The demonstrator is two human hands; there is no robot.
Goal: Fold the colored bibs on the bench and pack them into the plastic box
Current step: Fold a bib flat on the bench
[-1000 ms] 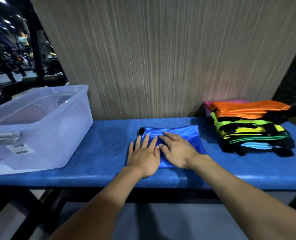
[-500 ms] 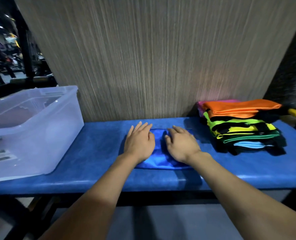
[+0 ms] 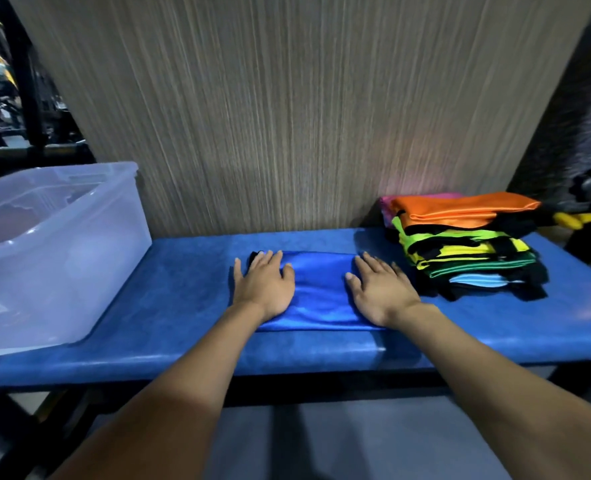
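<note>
Both hands lie flat on the folded blue bib (image 3: 318, 292), left hand (image 3: 264, 287) and right hand (image 3: 380, 292) at opposite ends of its long side-to-side axis. Left of the bib on the desk (image 3: 183, 282) stands the plastic box (image 3: 79, 271), nearer the left hand.

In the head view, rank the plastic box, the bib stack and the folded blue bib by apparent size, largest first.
1. plastic box, partly cut off at the frame edge
2. bib stack
3. folded blue bib, partly covered by both hands; it looks close to the stack, so that order is unsure.
</note>
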